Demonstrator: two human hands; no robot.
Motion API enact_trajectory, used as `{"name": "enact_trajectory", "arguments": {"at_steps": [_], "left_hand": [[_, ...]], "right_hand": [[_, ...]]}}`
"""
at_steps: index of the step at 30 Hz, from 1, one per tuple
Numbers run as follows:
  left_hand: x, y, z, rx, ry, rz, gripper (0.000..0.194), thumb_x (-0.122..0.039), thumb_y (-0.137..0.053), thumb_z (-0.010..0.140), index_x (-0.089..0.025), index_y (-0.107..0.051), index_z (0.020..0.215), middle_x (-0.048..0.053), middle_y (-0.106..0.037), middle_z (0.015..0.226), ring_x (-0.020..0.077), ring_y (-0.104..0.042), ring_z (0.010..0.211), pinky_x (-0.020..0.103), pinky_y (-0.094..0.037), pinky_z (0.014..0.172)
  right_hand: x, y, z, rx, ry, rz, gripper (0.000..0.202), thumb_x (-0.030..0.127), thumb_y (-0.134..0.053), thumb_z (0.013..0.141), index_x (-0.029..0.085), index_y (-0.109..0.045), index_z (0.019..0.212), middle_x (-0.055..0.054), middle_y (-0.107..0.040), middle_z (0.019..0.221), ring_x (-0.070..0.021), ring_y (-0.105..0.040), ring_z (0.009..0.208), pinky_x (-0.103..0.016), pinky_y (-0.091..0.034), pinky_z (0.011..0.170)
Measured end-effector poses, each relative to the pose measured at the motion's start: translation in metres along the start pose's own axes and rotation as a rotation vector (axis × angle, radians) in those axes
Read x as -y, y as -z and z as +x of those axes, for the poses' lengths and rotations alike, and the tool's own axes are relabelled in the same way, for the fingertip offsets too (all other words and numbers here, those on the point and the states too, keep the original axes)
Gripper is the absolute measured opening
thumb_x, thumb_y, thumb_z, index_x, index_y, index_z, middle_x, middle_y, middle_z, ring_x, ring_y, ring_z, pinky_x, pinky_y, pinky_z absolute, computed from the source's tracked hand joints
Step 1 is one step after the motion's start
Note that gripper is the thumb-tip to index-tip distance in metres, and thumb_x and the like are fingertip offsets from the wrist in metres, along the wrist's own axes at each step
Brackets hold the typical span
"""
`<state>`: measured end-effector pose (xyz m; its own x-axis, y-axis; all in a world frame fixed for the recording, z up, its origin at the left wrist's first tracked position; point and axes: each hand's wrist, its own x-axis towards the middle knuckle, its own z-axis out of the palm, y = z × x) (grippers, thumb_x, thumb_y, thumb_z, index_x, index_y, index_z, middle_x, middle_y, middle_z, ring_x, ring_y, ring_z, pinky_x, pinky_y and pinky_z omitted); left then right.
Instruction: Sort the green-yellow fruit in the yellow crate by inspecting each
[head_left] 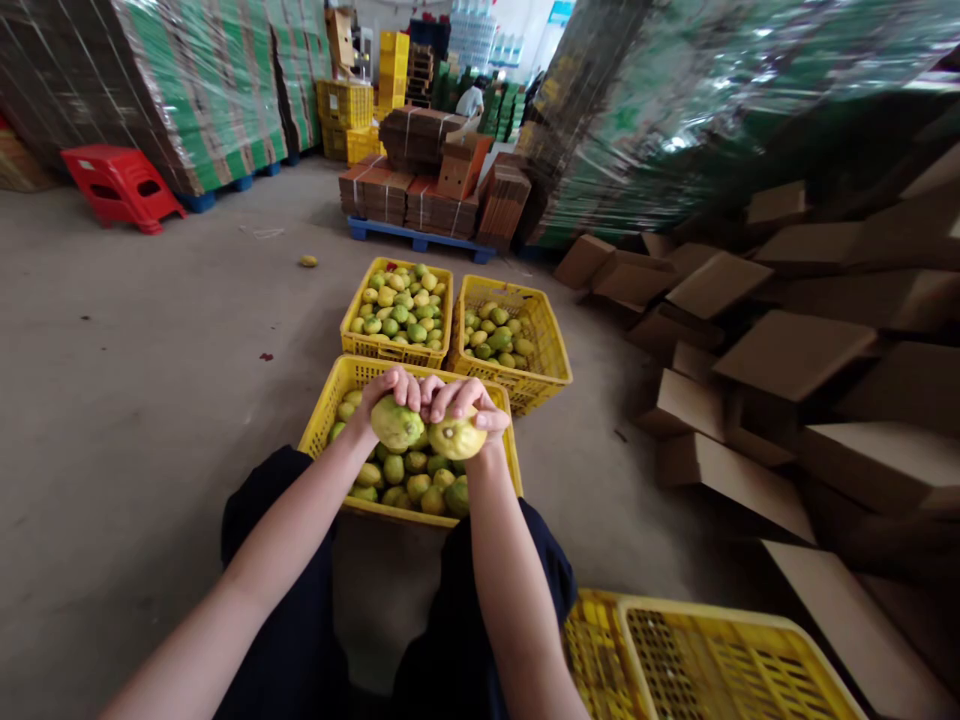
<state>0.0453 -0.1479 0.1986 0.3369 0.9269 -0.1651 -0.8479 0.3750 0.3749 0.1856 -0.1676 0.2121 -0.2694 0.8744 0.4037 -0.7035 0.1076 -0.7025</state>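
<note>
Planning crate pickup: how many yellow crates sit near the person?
4: nearest crate under the hands, far-left crate, far-right crate, empty crate at lower right. More stacked far back.

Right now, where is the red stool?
In the head view the red stool stands far off at the upper left, on the concrete floor beside the wrapped stack of flat cartons, well left of the yellow crates.

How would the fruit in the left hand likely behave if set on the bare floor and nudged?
The fruit looks rounded and smooth, so it would probably roll. The left hand wraps it with one hand, suggesting it is fairly light. It seems firm, keeping its shape.
</note>
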Motion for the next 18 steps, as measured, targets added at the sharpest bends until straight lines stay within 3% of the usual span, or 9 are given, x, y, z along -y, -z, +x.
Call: {"name": "enact_trajectory", "arguments": {"at_steps": [4, 8, 9, 10, 12, 15, 18], "left_hand": [[0.000, 0.013, 0.010, 0.023, 0.070, 0.043, 0.080, -0.045, -0.034, 0.103, -0.026, -0.026, 0.026, 0.001, -0.021, 0.023, 0.0160, -0.043, 0.031, 0.037, -0.055, 0.065], [0.001, 0.015, 0.007, 0.129, 0.078, 0.130, 0.078, -0.049, -0.048, 0.098, -0.025, -0.031, 0.027, 0.000, -0.027, 0.024, 0.0155, -0.045, 0.030, 0.037, -0.056, 0.064], [0.000, 0.012, 0.004, 0.158, 0.071, 0.149, 0.076, -0.049, -0.049, 0.098, -0.024, -0.034, 0.028, 0.000, -0.031, 0.026, 0.0154, -0.047, 0.031, 0.036, -0.055, 0.062], [0.000, 0.008, 0.001, 0.172, 0.059, 0.153, 0.074, -0.048, -0.048, 0.099, -0.024, -0.038, 0.030, 0.000, -0.037, 0.029, 0.0153, -0.049, 0.033, 0.034, -0.055, 0.061], [-0.002, -0.005, -0.003, 0.133, 0.039, 0.097, 0.070, -0.044, -0.042, 0.103, -0.022, -0.046, 0.036, 0.001, -0.048, 0.038, 0.0147, -0.054, 0.039, 0.031, -0.054, 0.058], [-0.003, -0.024, -0.002, -0.084, 0.022, -0.078, 0.060, -0.037, -0.038, 0.107, -0.021, -0.059, 0.053, -0.001, -0.061, 0.051, 0.0131, -0.062, 0.051, 0.025, -0.056, 0.062], [0.000, -0.031, 0.008, -0.319, -0.021, -0.165, 0.038, -0.028, -0.041, 0.107, -0.022, -0.072, 0.086, -0.004, -0.067, 0.060, 0.0119, -0.066, 0.060, 0.020, -0.056, 0.067]], "right_hand": [[-0.004, 0.018, 0.006, 0.083, 0.036, 0.036, 0.046, 0.037, -0.081, 0.044, 0.026, -0.038, 0.033, -0.002, -0.060, 0.045, -0.0313, -0.068, 0.096, -0.058, -0.052, 0.093], [-0.006, 0.018, 0.007, 0.354, 0.048, -0.011, 0.039, 0.044, -0.084, 0.046, 0.025, -0.051, 0.038, -0.003, -0.059, 0.042, -0.0310, -0.068, 0.089, -0.053, -0.055, 0.088], [-0.006, 0.013, 0.006, 0.361, 0.050, -0.006, 0.037, 0.046, -0.083, 0.049, 0.025, -0.054, 0.040, -0.003, -0.061, 0.044, -0.0294, -0.068, 0.084, -0.052, -0.057, 0.085], [-0.007, 0.008, 0.005, 0.302, 0.072, 0.029, 0.034, 0.047, -0.082, 0.052, 0.025, -0.057, 0.044, -0.003, -0.062, 0.046, -0.0267, -0.067, 0.078, -0.049, -0.058, 0.081], [-0.010, -0.004, 0.003, 0.009, 0.140, 0.171, 0.025, 0.046, -0.076, 0.063, 0.025, -0.063, 0.055, 0.000, -0.069, 0.057, -0.0209, -0.064, 0.071, -0.043, -0.059, 0.077], [-0.016, -0.013, 0.007, -0.539, 0.136, 0.406, 0.014, 0.039, -0.063, 0.078, 0.027, -0.068, 0.081, 0.003, -0.075, 0.077, -0.0158, -0.066, 0.072, -0.033, -0.061, 0.070], [-0.026, -0.007, 0.016, -0.902, -0.018, 0.475, 0.014, 0.035, -0.058, 0.085, 0.025, -0.065, 0.091, 0.003, -0.072, 0.071, -0.0153, -0.066, 0.065, -0.030, -0.060, 0.063]]}}
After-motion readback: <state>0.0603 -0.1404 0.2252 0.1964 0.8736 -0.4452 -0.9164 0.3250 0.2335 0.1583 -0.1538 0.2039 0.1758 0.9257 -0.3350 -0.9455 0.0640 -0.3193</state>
